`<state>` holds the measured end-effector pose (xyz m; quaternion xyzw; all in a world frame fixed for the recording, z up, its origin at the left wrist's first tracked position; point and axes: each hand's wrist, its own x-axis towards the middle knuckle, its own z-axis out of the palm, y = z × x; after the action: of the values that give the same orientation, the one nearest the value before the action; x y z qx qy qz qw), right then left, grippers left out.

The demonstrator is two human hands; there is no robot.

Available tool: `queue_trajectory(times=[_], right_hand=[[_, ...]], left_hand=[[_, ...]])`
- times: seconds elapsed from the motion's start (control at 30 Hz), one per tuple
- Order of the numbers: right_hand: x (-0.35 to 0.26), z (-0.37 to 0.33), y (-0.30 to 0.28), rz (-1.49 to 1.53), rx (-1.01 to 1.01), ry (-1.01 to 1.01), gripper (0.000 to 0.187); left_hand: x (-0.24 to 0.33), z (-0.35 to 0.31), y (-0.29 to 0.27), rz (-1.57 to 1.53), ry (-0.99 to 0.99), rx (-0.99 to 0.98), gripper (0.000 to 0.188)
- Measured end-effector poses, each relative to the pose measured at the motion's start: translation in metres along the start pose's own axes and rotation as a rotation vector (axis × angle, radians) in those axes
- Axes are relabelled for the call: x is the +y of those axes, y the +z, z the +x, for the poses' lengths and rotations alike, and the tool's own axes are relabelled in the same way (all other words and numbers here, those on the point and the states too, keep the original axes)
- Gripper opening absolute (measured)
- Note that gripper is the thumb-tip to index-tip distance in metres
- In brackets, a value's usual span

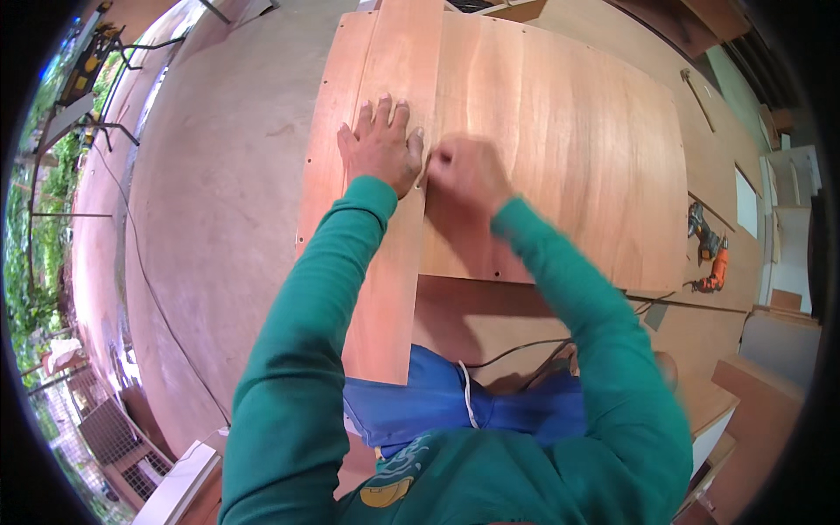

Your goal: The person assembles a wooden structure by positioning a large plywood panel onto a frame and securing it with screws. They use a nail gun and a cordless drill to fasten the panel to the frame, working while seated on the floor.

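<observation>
Wooden panel (569, 157) beneath narrow board (388, 271), long axis away from wearer (left hand (381, 150) flat atop, right hand (471, 173) clenched)

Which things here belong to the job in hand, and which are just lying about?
In the job:
narrow board, under the left hand, right hand at its edge
wide panel beneath

Apparently just lying about:
hammer
orange power tool
</observation>
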<state>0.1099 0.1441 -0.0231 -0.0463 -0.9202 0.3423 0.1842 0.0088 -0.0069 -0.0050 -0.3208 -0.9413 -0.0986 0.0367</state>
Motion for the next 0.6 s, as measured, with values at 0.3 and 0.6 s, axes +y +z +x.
queue_trajectory(times=[0.3,0.6], right_hand=[[-0.18,-0.234,-0.023,0.327,-0.314,0.347,0.017],[-0.143,-0.3,-0.049,0.986,0.087,0.942,0.018]], left_hand=[[0.002,0.011,-0.003,0.004,-0.031,-0.037,0.061],[0.015,-0.019,-0.034,-0.044,-0.439,-0.013,0.085]])
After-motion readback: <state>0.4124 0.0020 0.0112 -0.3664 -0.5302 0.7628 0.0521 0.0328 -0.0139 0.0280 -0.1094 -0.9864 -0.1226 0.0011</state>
